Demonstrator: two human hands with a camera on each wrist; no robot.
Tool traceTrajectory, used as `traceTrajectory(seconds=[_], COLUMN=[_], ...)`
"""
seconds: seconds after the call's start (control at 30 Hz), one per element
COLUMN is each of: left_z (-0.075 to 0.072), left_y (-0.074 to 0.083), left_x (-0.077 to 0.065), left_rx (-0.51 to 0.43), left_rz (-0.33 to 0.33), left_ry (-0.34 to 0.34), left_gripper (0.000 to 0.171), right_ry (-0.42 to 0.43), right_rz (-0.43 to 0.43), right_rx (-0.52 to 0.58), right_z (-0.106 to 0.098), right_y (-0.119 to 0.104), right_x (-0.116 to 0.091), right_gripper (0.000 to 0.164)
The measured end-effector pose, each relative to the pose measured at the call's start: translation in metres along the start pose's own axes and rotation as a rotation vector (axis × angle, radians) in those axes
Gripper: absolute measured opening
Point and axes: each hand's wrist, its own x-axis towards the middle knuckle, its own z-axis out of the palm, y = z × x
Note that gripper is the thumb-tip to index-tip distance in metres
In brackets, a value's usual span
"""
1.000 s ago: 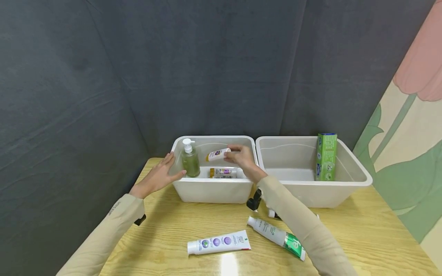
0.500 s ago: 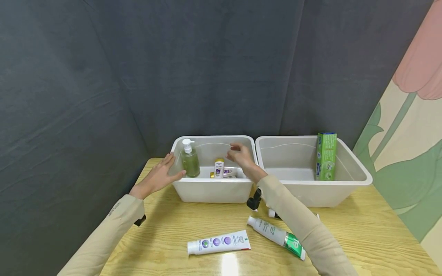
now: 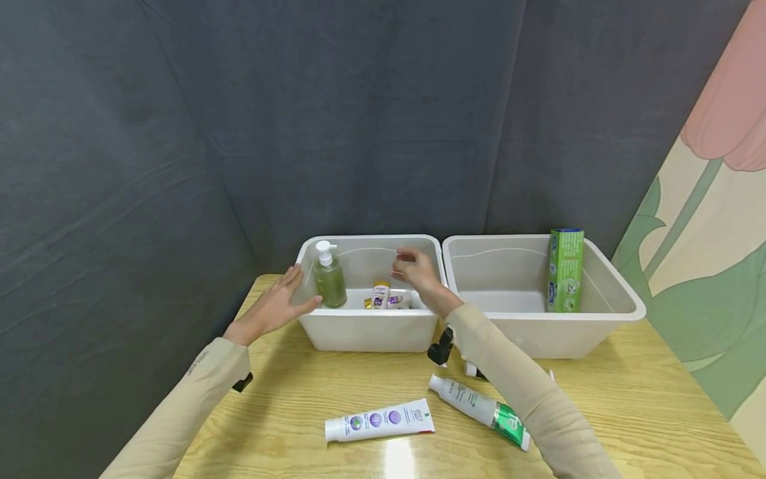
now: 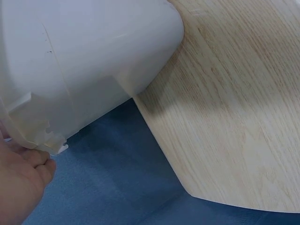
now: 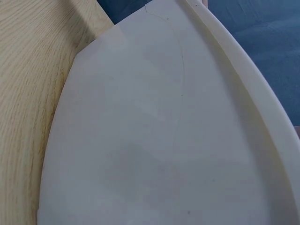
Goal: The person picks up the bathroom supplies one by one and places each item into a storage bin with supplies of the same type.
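Note:
My left hand (image 3: 275,303) rests on the left rim of the left white bin (image 3: 371,332), fingers stretched out and thumb by the front rim. In the left wrist view, that hand's fingers (image 4: 40,164) are at the bin's rim. Above the same bin's right side hovers my right hand (image 3: 419,274), fingers loosely bent and holding nothing. Below it, a small white bottle with a yellow cap (image 3: 380,295) leans across a similar one (image 3: 397,302) lying on the bin floor. A green pump bottle (image 3: 330,279) stands at the bin's left end.
Beside it, the right white bin (image 3: 574,336) holds an upright green box (image 3: 565,273). On the wooden table (image 3: 646,412) lie a white toothpaste tube (image 3: 380,420) and a silver-green tube (image 3: 469,402). My right forearm partly hides a white-capped dark item (image 3: 471,370).
My right hand has let go of the small yellow-capped bottle, which dropped into the left bin and tipped back slightly onto the other one. The left hand has stayed on the rim.

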Motion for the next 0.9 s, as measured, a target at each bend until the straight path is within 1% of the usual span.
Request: traceTrajectory(seconds=[0.17,0.43,0.63,0.73,0.9], left_z=[-0.001,-0.005,-0.007,-0.007,-0.009], left_y=[0.000,0.002,0.001,0.000,-0.001], left_x=[0.002,0.005,0.003,0.002,0.002], left_rx=[0.016,0.039,0.054,0.060,0.047], left_rz=[-0.001,0.017,0.011,0.015,0.037], left_ry=[-0.004,-0.005,-0.011,0.002,0.050], left_gripper=[0.095,0.097,0.097,0.094,0.087], right_ry=[0.000,-0.012,-0.037,-0.052,-0.065], right_rz=[-0.003,-0.025,-0.027,-0.034,-0.047], right_rx=[0.025,0.042,0.082,0.081,0.093], right_z=[0.000,0.000,-0.003,-0.006,-0.011], right_y=[-0.002,-0.004,-0.007,-0.009,-0.014], right_x=[-0.001,-0.006,-0.010,-0.013,-0.017], right_gripper=[0.046,0.042,0.042,0.043,0.041])
